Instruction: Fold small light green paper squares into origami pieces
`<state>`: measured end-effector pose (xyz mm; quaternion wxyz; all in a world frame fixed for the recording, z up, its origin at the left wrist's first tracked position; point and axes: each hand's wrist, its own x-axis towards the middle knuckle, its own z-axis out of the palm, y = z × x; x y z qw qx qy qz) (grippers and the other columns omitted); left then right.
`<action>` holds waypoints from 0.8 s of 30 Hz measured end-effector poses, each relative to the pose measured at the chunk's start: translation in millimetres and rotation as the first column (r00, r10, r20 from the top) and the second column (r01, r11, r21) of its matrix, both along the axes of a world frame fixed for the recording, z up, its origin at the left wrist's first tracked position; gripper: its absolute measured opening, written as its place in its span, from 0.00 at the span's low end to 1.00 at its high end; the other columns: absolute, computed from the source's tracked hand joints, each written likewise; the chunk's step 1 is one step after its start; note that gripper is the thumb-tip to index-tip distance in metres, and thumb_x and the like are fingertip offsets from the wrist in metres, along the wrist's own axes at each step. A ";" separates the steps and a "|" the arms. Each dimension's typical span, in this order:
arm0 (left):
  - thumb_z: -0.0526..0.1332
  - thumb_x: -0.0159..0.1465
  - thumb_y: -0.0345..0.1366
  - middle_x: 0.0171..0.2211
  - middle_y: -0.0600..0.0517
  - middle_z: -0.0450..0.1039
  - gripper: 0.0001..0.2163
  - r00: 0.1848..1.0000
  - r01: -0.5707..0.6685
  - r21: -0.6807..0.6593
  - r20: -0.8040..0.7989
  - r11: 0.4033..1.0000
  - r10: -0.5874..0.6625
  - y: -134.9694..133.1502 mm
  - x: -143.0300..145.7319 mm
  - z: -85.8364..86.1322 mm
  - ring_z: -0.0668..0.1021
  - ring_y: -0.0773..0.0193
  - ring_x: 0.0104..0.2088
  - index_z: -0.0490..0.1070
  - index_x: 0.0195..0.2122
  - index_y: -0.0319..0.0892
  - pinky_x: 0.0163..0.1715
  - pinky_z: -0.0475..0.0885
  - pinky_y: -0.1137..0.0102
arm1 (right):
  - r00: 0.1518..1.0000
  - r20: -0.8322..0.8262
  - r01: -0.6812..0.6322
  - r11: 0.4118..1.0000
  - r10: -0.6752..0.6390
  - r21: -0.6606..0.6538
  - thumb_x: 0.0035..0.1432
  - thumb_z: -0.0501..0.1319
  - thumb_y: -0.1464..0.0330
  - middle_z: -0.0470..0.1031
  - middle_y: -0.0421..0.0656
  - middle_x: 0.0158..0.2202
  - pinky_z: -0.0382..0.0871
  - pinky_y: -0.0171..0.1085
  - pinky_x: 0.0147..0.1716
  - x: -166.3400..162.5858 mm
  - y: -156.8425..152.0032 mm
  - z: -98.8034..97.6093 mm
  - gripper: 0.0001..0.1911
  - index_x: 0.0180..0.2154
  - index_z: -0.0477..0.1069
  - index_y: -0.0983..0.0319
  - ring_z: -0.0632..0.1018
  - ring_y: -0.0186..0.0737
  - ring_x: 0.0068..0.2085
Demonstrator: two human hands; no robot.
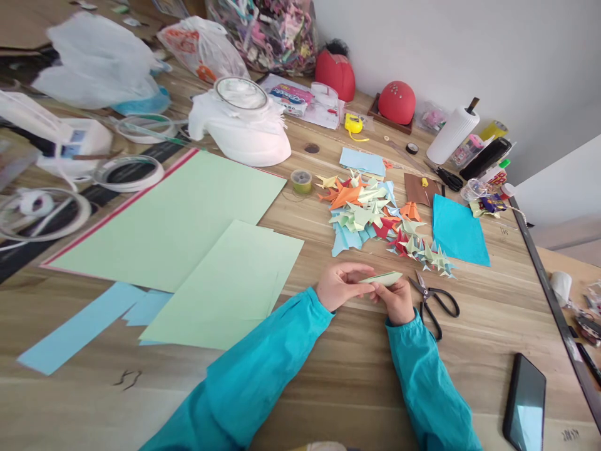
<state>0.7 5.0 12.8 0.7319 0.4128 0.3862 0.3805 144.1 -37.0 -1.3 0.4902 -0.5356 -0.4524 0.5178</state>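
A small folded piece of pale green paper (385,278) is held between both hands, just above the wooden table. My left hand (342,285) pinches its left end between thumb and fingers. On the other side my right hand (397,299) grips its lower right edge, thumb on top. Right beside that hand lie black-handled scissors (432,295), blades pointing away. Beyond the hands is a heap of folded paper birds (364,210) in orange, green, blue, red and yellow. Large pale green sheets (220,282) lie to the left, with blue paper strips (82,326) partly under them.
A phone (524,401) rests at the lower right. Behind the heap are a blue paper stack (362,161), a spool of thread (301,181) and a yellow tape measure (354,124). A turquoise sheet (460,230) lies right of the heap. White-wrapped bundles (244,125) stand at the back left.
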 end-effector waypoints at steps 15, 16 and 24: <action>0.71 0.38 0.40 0.15 0.55 0.70 0.13 0.999 -0.021 0.034 -0.050 0.999 0.022 -1.1 -0.2 0.1 0.67 0.73 0.13 0.72 0.20 0.38 0.11 0.64 0.77 | 0.999 0.049 -0.009 0.995 0.004 0.098 0.47 0.64 0.61 0.72 0.41 0.25 0.64 0.34 0.23 0.7 -4.0 1.4 0.10 0.30 0.71 0.61 0.70 0.34 0.25; 0.71 0.38 0.40 0.14 0.56 0.69 0.13 0.997 -0.028 0.047 -0.075 0.999 0.031 -1.6 -0.1 -0.7 0.67 0.73 0.13 0.72 0.20 0.37 0.11 0.64 0.77 | 0.999 0.043 0.018 0.994 -0.023 0.109 0.47 0.64 0.61 0.72 0.42 0.27 0.64 0.33 0.23 0.5 -3.4 1.5 0.11 0.31 0.71 0.61 0.70 0.35 0.27; 0.70 0.40 0.35 0.16 0.56 0.69 0.11 0.981 -0.022 0.096 -0.190 0.995 0.040 -3.0 1.5 -5.8 0.66 0.74 0.14 0.74 0.24 0.37 0.11 0.63 0.78 | 0.998 -0.004 0.062 0.990 -0.062 0.123 0.47 0.64 0.61 0.72 0.42 0.26 0.64 0.34 0.21 -0.3 1.1 -0.4 0.10 0.23 0.73 0.61 0.69 0.34 0.24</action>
